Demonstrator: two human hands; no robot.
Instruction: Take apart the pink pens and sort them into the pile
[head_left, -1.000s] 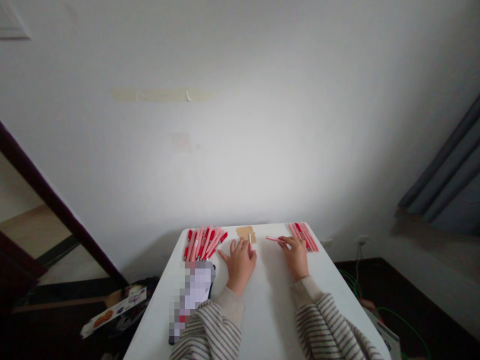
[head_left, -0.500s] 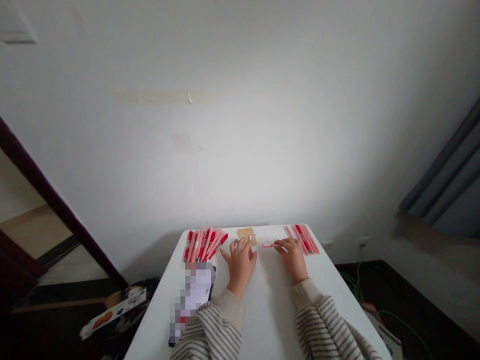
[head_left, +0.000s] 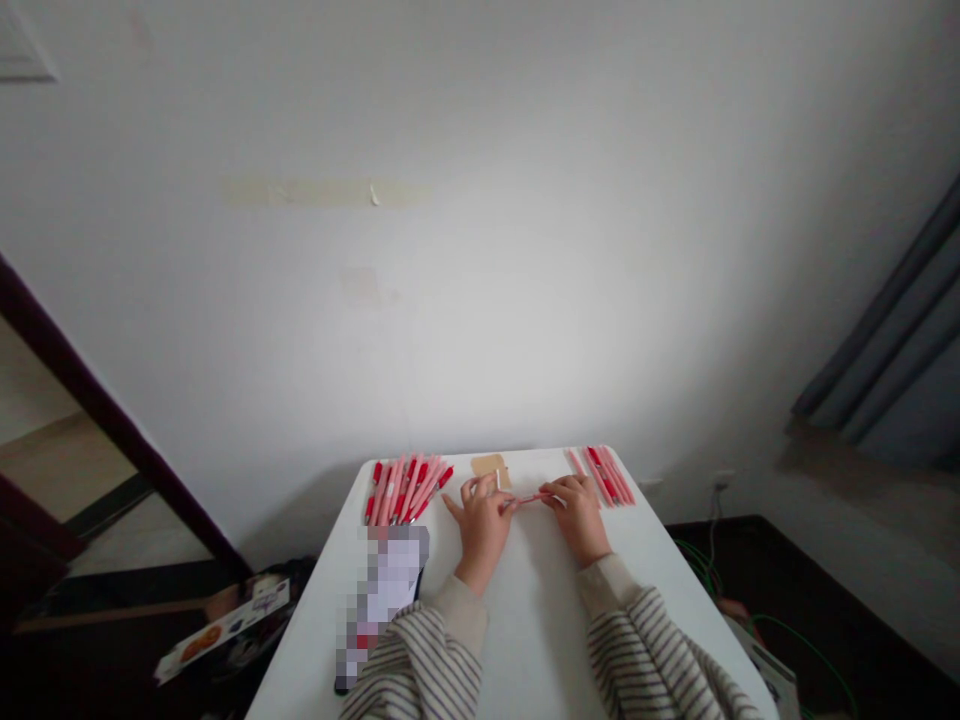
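A pink pen barrel [head_left: 531,497] lies level between my two hands above the white table [head_left: 540,610]. My right hand [head_left: 579,518] grips its right end. My left hand [head_left: 481,520] meets its left end and pinches a small thin white piece [head_left: 498,481] between its fingertips. A pile of several red and pink pens [head_left: 405,488] lies left of my left hand at the table's far edge. A smaller row of pink pens [head_left: 606,475] lies just right of my right hand.
A small tan card [head_left: 489,465] rests at the far middle edge. A blurred-out object [head_left: 382,590] lies on the table's left side by my left sleeve. A box [head_left: 221,625] sits on the dark floor left of the table; green cable [head_left: 750,620] runs on the right.
My right hand carried the pink barrel leftward from the right pen row until it met my left hand. My left hand stayed roughly in place and curled its fingers.
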